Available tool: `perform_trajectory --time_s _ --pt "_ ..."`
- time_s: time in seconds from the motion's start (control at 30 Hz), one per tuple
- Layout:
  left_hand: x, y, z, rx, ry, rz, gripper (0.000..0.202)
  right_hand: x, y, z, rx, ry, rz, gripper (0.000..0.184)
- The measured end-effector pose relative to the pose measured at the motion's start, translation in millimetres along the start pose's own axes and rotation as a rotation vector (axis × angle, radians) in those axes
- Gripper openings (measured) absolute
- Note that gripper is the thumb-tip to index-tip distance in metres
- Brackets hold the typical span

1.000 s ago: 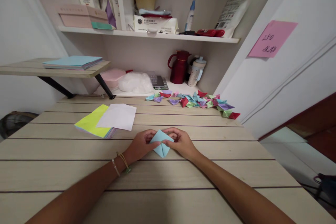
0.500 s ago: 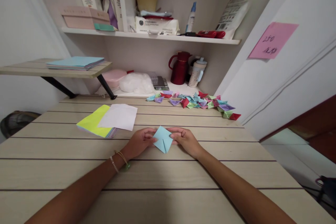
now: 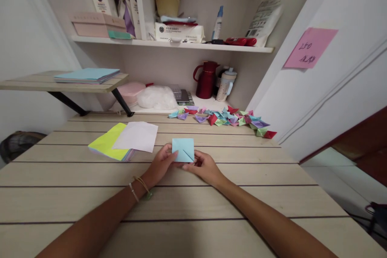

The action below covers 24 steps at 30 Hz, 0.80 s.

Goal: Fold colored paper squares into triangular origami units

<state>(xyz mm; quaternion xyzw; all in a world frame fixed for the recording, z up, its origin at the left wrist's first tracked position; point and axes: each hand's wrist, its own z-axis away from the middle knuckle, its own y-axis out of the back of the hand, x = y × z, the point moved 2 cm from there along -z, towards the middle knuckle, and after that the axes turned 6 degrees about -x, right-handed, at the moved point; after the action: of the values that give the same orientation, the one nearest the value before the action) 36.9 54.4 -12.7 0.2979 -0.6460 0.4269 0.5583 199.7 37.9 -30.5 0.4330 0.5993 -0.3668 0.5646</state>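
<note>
A light blue folded paper (image 3: 182, 148), squarish with a slanted slit near its lower right corner, is held up above the middle of the table. My left hand (image 3: 161, 163) pinches its lower left side, thumb across the front and fingers behind. At the lower right corner is my right hand (image 3: 207, 167), its fingers curled at the edge and partly behind the paper, the thumb lying along just below the bottom edge. Farther back on the table lie several small folded paper boats (image 3: 234, 119) in red, purple, blue, green and pink.
White sheets (image 3: 137, 136) overlap a yellow-topped paper stack (image 3: 110, 142) on the left. A raised wooden shelf (image 3: 33, 81) carries more blue-topped paper (image 3: 87, 74). Behind the boats stand a red jug (image 3: 207, 80) and a pale bottle (image 3: 226, 84).
The folded paper has turned from a diamond to a square-on position and moved slightly up. My right thumb has left its front face and now lies below its bottom edge.
</note>
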Motion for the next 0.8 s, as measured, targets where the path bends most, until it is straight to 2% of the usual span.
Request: perform_trajectory --time_s 0.07,0.13,0.2,0.4,0.53,0.63,0.8 --pt "0 -2.4 1 -0.019 -0.042 -0.077 0.029 2 2 1 0.107 -0.006 0.046 0.028" --pt "-2 -2.5 1 -0.006 -0.063 -0.197 0.029 3 5 2 0.212 0.018 0.024 0.027" --pt "-5 -0.6 2 0.02 -0.048 -0.3 0.027 1 8 3 0.251 0.047 -0.022 0.028" --pt "-7 3.0 1 0.044 -0.006 -0.416 0.024 -8 3 5 0.056 0.099 -0.021 0.031" --pt "-1 -6.1 5 -0.116 -0.037 -0.411 0.028 -9 0 8 0.005 0.031 -0.034 0.036" --pt "3 -10.2 9 -0.142 -0.053 -0.46 0.032 -9 0 9 0.017 0.046 -0.128 0.038" --pt "7 -7.1 10 -0.052 -0.121 -0.427 0.024 -8 2 9 0.109 0.048 -0.116 0.037"
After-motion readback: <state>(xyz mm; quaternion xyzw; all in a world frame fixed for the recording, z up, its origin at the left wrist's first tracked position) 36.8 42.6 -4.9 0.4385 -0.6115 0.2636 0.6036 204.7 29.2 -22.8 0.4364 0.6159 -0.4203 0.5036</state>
